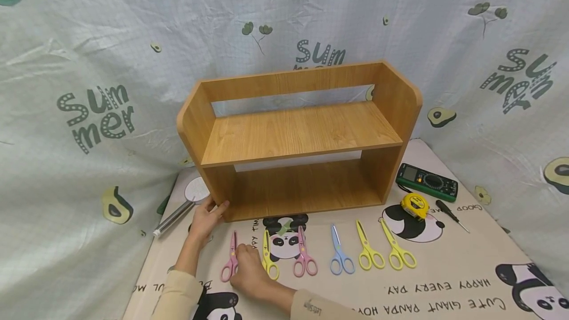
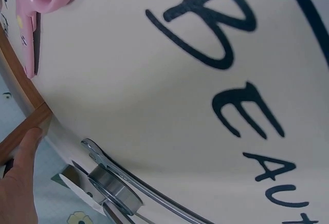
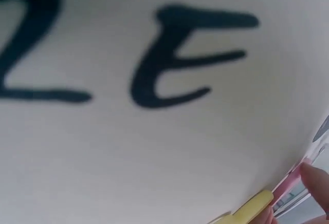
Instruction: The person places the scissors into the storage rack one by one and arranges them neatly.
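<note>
My left hand [image 1: 206,221] grips the lower left front corner of a wooden two-tier shelf [image 1: 302,130], thumb and fingers on either side of the panel. A finger [image 2: 23,167] lies along the wood in the left wrist view. My right hand [image 1: 253,273] pinches the leftmost pink scissors [image 1: 230,268] near the handles; its fingertips are partly hidden. Those pink scissors [image 2: 30,23] point toward the shelf. To their right lie yellow scissors [image 1: 266,256], another pink pair [image 1: 304,260], a blue pair [image 1: 340,256] and two yellow pairs [image 1: 369,253], [image 1: 400,253], in a row.
Left of the shelf lie a white disc [image 1: 196,189] and long metal tools, one a wrench [image 2: 149,188], beside a metal cylinder [image 2: 115,188]. On the right are a green multimeter [image 1: 426,181], a yellow tape measure [image 1: 415,205] and a screwdriver [image 1: 451,215]. A printed curtain [image 1: 111,28] hangs behind.
</note>
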Motion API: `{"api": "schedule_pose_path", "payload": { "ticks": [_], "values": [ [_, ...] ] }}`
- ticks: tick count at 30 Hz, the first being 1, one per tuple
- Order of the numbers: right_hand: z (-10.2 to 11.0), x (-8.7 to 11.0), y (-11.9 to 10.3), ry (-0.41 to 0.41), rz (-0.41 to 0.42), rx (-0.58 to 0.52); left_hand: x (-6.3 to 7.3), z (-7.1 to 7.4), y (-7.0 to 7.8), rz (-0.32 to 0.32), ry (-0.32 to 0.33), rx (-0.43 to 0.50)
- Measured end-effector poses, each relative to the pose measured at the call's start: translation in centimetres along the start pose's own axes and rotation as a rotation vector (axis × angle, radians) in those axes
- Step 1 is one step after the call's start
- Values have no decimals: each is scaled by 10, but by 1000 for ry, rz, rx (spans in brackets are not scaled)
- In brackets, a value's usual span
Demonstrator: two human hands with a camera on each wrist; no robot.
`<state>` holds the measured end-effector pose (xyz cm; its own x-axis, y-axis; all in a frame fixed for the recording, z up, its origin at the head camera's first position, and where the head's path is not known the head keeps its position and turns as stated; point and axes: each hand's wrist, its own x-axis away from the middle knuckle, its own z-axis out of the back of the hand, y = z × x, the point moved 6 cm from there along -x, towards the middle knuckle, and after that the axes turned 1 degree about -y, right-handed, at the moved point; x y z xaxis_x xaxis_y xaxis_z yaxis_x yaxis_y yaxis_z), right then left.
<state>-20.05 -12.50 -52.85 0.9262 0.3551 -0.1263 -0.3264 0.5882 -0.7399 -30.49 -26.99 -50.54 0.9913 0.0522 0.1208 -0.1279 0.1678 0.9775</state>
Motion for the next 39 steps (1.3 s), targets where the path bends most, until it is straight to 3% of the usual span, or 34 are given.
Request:
{"api": "schedule_pose_path", "payload": {
  "ticks": [8,16,39],
  "values": [
    [1,-4,-3,55,-22,74,-2,0,0,-5,1,1],
    [0,-5,1,53,-143,-4,-1,-1,1,-9,-7,-2],
    [17,-7,-7,36,-170,-131,-2,0,-3,-17,1,20]
  ]
}}
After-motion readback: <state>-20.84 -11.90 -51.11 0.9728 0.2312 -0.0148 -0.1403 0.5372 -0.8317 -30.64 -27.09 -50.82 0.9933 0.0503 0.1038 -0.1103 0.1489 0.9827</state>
